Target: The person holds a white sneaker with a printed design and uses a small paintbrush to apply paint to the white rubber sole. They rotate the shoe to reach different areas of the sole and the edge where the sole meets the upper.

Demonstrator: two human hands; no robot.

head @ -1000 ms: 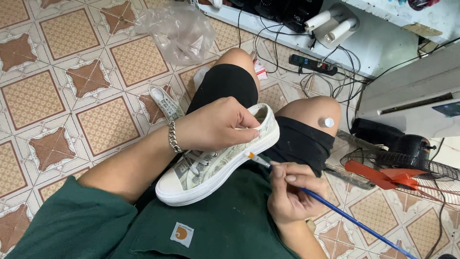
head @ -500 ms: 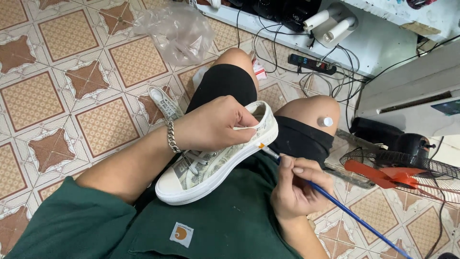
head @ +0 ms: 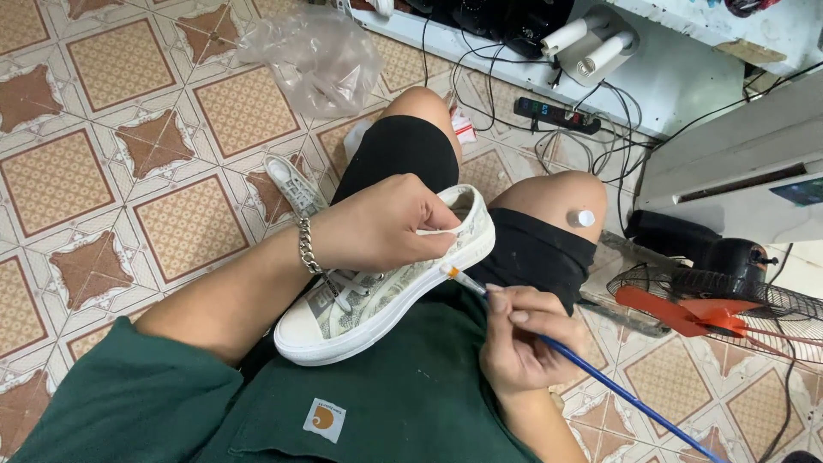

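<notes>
On the lap, a patterned sneaker (head: 386,287) is gripped at the heel by the left hand (head: 377,225); a blue-handled brush (head: 591,369) is pinched in the right hand (head: 523,343), its tip at the white sole edge, where short, light strokes are best applied.

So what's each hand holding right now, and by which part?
The left hand grips the patterned sneaker around its heel collar. The right hand pinches the blue-handled paintbrush near its bristle end.

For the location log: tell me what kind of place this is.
Probably a home workshop corner, with work done seated on the patterned tile floor. A power strip with tangled cables lies by the wall, and a floor fan stands beside the person.
</notes>
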